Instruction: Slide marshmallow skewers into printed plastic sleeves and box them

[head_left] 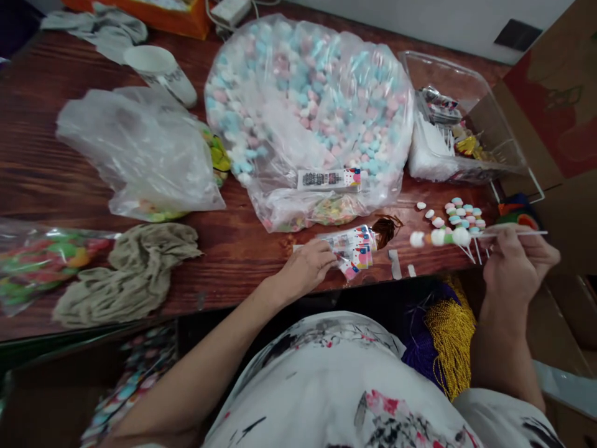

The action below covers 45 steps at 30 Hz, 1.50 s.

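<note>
My right hand (515, 261) is closed on the white stick of a marshmallow skewer (441, 238). Its threaded sweets point left, over the table's front edge. Behind the skewer sits a bunch of pastel marshmallow lollipops (461, 213), their white sticks pointing toward me. Near the middle of the front edge, my left hand (305, 269) has its fingers bent together at the left side of a small pile of printed clear bags (352, 246). Those fingertips are partly hidden. Bronze twist ties (386, 230) lie right beside the bags.
A big clear bag of marshmallows (308, 93) fills the back middle. A clear plastic bin (508, 146) stands to its right. On the left are a plastic bag (140, 149), a white mug (161, 71), a crumpled cloth (130, 274) and bagged gummies (51, 255).
</note>
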Tool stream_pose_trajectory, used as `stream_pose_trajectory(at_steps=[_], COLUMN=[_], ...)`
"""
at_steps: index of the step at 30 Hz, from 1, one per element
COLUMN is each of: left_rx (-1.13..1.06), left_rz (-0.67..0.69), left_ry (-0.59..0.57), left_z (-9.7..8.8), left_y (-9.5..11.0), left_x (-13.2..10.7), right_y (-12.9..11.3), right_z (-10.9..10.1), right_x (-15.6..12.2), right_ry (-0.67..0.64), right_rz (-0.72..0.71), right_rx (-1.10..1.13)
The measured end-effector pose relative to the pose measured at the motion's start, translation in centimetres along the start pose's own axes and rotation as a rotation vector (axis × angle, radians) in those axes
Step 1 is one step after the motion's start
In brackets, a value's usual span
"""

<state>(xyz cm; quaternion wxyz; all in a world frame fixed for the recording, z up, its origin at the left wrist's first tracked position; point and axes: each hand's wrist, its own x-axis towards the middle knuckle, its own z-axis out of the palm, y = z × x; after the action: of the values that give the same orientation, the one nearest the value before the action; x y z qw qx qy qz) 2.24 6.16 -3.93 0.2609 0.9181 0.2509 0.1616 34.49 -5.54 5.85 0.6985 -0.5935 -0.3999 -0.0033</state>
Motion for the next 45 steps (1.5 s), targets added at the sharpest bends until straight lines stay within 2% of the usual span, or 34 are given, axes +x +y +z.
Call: stream_pose_trajectory(at_steps=[2, 3, 5, 7, 9, 11, 13, 15, 18, 21, 25, 28, 31, 34, 37, 39, 42, 45], left_rx=[0.038, 0.022, -0.08, -0.248, -0.452, -0.638, -0.748, -0.752, -0.61, -0.472, -0.409, -0.446, -0.389, -0.154, 0.021, 0.062, 0.006, -0.126], left_rz=[-0.043, -0.08, -0.179, -0.277, -0.34, -0.357, -0.351, -0.31, -0.145, 0.003, -0.003, -0.001, 0.022, 0.087, 0.142, 0.116, -0.001, -0.151], left_ry=[-0.054, -0.07, -0.062, -0.029, -0.005, -0.004, 0.0, 0.028, 0.083, 0.067, 0.039, 0.064, 0.195, 0.331, 0.357, 0.35, 0.282, 0.181], left_z=[-1.0, -1.4, -2.1, -2.3, -2.3, -2.1, -2.2, -2.6, -3.5, -3.7, -2.4, -1.3, -0.9, -0.9, -0.8, -0.5, 0.3, 1.0], left_y=[0.5, 0.6, 0.9, 1.0, 1.4, 2.0, 3.0, 4.0, 5.3, 6.3, 7.2, 7.3, 7.1, 6.4, 5.6, 4.8, 3.4, 2.1], left_x=[0.4, 0.7, 1.4, 2.0, 2.4, 2.4, 2.1, 1.6, 0.7, -0.2, -1.1, -1.5, -1.9, -2.3, -2.6, -2.7, -2.7, -2.3], right_y=[-2.4, -3.4, -5.0, -5.9, -6.2, -6.1, -5.8, -5.6, -5.3, -5.3, -5.8, -6.2, -6.3, -5.8, -5.0, -4.7, -4.9, -5.5], right_z=[-0.5, -0.5, -0.2, 1.0, 2.6, 4.4, 5.7, 6.4, 6.7, 6.7, 6.6, 6.4, 6.1, 5.9, 5.9, 5.5, 4.1, 2.6], right_x=[-1.9, -2.7, -4.1, -5.2, -6.2, -7.0, -7.6, -7.9, -8.1, -8.2, -8.8, -9.2, -9.4, -9.5, -9.0, -8.2, -6.6, -5.2], right_ry=[-0.191, -0.327, -0.661, -0.962, -1.135, -1.2, -1.203, -1.182, -1.161, -1.144, -1.091, -1.06, -1.061, -1.103, -1.175, -1.203, -1.078, -0.815], right_rz=[0.029, 0.041, 0.022, -0.071, -0.205, -0.32, -0.385, -0.394, -0.312, -0.212, -0.198, -0.17, -0.101, 0.004, 0.117, 0.196, 0.266, 0.247], right_rx=[0.031, -0.006, -0.141, -0.263, -0.339, -0.404, -0.46, -0.479, -0.391, -0.259, -0.235, -0.21, -0.141, -0.043, 0.044, 0.12, 0.219, 0.279])
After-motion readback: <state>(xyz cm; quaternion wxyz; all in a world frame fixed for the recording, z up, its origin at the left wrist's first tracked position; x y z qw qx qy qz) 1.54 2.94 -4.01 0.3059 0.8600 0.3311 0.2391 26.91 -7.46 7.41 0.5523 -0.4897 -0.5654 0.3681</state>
